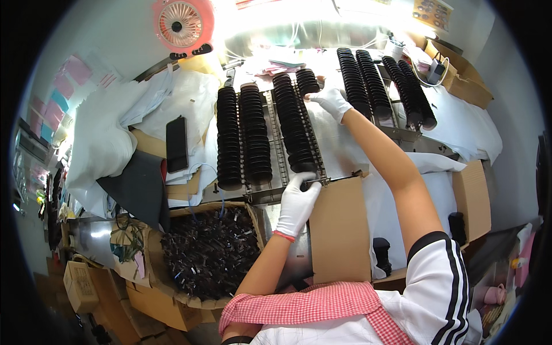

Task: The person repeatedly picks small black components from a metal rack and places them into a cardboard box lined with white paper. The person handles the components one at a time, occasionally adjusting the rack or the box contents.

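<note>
My right hand (332, 104), in a white glove with bare fingertips, reaches to the far part of a metal rack (275, 138). Its fingers close at the near end of a short row of black round discs (307, 81). In a white glove too, my left hand (296, 204) is curled at the rack's near edge, below a long row of black discs (292, 123). Something dark shows between its thumb and fingers, too small to name. Two more full rows of black discs (229, 138) stand on the rack's left side.
A carton of small black pieces (211, 253) stands at the front left. Further right is a second rack (391, 122) with rows of discs. A phone (176, 144) lies on papers; a pink fan (183, 26) is behind. An open carton (342, 230) sits before me.
</note>
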Motion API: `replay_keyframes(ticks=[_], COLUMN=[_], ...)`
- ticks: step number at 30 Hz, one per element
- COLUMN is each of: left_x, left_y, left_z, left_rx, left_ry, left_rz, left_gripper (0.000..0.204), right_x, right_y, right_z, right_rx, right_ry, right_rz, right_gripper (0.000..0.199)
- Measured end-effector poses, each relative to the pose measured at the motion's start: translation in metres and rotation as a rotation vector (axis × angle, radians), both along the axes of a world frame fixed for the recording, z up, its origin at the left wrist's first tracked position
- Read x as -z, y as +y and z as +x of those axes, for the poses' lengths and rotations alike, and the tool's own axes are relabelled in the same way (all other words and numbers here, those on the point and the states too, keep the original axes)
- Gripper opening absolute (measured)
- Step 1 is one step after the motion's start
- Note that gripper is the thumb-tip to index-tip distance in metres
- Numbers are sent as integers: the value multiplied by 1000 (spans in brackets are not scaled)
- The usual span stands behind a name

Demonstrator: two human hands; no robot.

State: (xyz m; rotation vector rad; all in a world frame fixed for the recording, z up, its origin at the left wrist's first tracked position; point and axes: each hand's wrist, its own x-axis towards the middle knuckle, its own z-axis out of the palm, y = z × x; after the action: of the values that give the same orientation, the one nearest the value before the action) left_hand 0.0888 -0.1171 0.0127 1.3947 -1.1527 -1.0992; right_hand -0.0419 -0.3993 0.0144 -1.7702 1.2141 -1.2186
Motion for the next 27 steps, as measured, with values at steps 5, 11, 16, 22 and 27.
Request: replay_keyframes(ticks=[5, 11, 16, 22, 27], left_x=[9, 3, 8, -15, -51], left_y=[-5, -6, -8, 3, 7], left_z=[17, 27, 25, 23, 16], left_rx=[140, 244, 265, 169, -85], left_ry=[-227, -274, -196, 104, 512], left_rz=[-111, -155, -150, 14, -98], left_gripper=[27, 28, 28, 24, 29], right_x=[-7, -6, 10, -44, -90], right_y=[-22, 6, 16, 30, 122], right_z=[-7, 7, 28, 20, -1], right_rx=[-269, -324, -49, -25, -504], right_ry=[230, 109, 437, 271, -519], right_rz=[79, 6, -838, -409, 394], right_gripper=[59, 46, 51, 43, 39])
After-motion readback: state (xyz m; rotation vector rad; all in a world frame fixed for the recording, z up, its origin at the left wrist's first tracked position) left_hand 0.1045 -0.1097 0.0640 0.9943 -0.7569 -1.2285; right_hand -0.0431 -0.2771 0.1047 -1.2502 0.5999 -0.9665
